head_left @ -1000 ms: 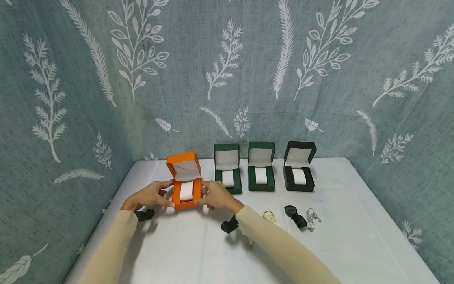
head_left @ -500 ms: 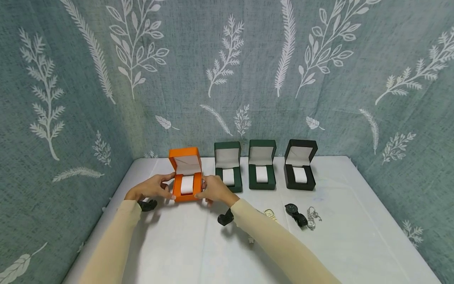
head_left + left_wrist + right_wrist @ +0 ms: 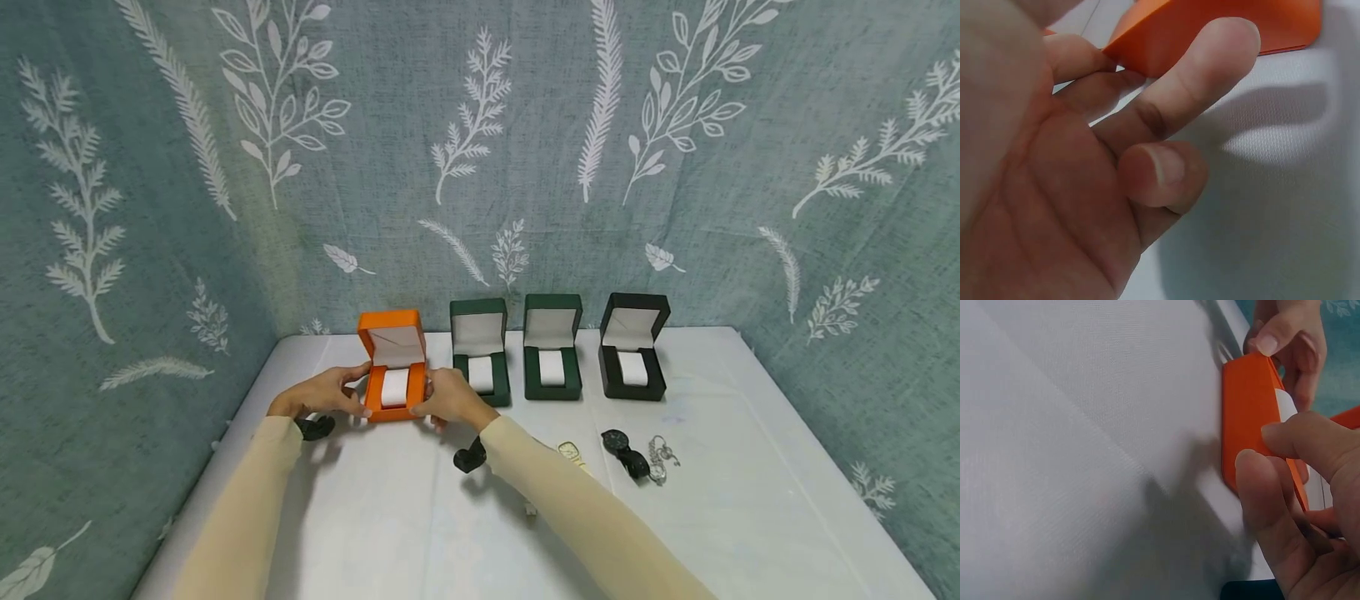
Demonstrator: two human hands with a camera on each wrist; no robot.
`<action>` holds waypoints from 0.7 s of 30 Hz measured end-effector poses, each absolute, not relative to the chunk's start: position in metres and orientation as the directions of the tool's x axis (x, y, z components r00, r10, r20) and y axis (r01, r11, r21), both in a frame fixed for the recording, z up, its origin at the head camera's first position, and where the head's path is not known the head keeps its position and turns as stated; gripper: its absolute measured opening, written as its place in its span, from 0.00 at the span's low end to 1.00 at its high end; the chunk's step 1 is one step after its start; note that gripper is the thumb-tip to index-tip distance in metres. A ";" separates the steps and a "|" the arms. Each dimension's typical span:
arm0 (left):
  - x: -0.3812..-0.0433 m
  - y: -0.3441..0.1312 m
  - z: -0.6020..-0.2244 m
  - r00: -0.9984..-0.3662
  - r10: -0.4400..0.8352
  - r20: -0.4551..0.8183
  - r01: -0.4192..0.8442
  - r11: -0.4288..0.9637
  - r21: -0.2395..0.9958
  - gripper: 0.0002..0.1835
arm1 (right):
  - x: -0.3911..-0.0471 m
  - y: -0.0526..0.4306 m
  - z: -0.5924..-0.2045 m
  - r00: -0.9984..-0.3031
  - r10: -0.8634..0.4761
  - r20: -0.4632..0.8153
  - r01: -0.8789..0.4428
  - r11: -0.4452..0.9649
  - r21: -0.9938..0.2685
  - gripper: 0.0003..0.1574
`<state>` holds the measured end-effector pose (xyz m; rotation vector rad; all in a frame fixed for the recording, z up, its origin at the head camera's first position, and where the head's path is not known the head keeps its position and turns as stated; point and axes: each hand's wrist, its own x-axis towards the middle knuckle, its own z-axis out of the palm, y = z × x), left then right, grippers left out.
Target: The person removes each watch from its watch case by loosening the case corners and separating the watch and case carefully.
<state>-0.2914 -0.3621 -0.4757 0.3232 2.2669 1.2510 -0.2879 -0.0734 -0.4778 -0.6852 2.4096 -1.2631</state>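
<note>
An orange watch box [image 3: 395,415] stands at the left of the row with its lid raised and a white cushion [image 3: 394,387] inside. My left hand [image 3: 322,392] grips its left side, thumb at the front corner and index finger farther back. From the other side my right hand [image 3: 453,398] holds the box, its thumb on the front right corner. The right wrist view shows that thumb [image 3: 1288,434] pressed on the orange front face. In the left wrist view, two fingers [image 3: 1204,69] reach out below the box and do not wrap it.
Two green watch boxes [image 3: 478,307] [image 3: 552,301] and a black one [image 3: 639,301] stand lid-up along the wall, each with a white cushion. In front lie a gold watch [image 3: 569,451], a black watch [image 3: 617,442] and a silver chain watch [image 3: 658,462]. The right sleeve partly hides a small item [image 3: 531,509].
Both hands have slid the orange box back toward the wall and turned it straighter, nearly in line with the others. Over the last half second it has barely moved.
</note>
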 end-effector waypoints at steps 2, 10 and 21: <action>-0.290 -0.363 -0.476 -0.833 0.443 -0.332 -0.049 0.538 0.841 0.62 | -0.288 -0.075 -0.478 -0.830 -0.553 -0.070 -0.255 0.489 -0.834 0.18; -0.286 -0.367 -0.480 -0.831 0.443 -0.337 -0.061 0.529 0.846 0.61 | -0.285 -0.078 -0.482 -0.838 -0.537 -0.101 -0.223 0.505 -0.834 0.26; -0.261 -0.364 -0.473 -0.935 0.311 -0.170 0.060 0.611 0.789 0.40 | -0.276 -0.028 -0.466 -0.813 -0.582 -0.025 -0.276 0.422 -0.863 0.37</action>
